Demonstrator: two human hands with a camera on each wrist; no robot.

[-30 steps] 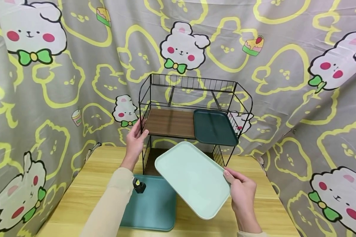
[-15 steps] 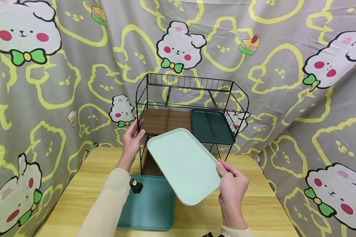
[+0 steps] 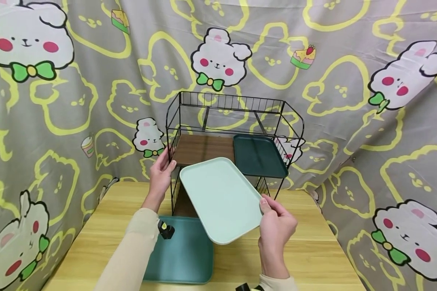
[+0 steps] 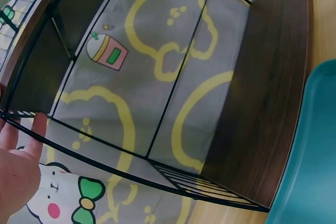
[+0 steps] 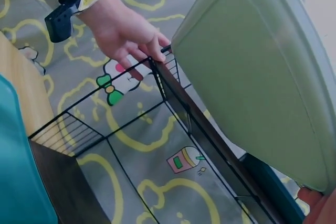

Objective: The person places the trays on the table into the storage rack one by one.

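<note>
A pale mint tray [image 3: 222, 200] is held tilted in the air by my right hand [image 3: 276, 228], thumb on top at its right edge. It is in front of the middle shelf of a black wire rack [image 3: 231, 130]. My left hand [image 3: 160, 178] grips the rack's left front post beside the wooden middle shelf [image 3: 204, 149]; the left wrist view shows its fingers [image 4: 38, 132] at the wire side. A dark green tray [image 3: 260, 155] lies on that shelf's right half. The right wrist view shows the mint tray's underside [image 5: 252, 82], with the right hand [image 5: 317, 208] mostly cut off.
A teal tray [image 3: 185, 254] lies on the wooden table [image 3: 298, 258], in front of the rack and partly behind the left sleeve. The lower dark wood shelf [image 4: 262, 87] is mostly hidden in the head view. A patterned curtain [image 3: 331, 121] surrounds the table.
The right hand has carried the mint tray left and up, closer to the middle shelf. My left hand has stayed on the post. The head view has shifted slightly.
</note>
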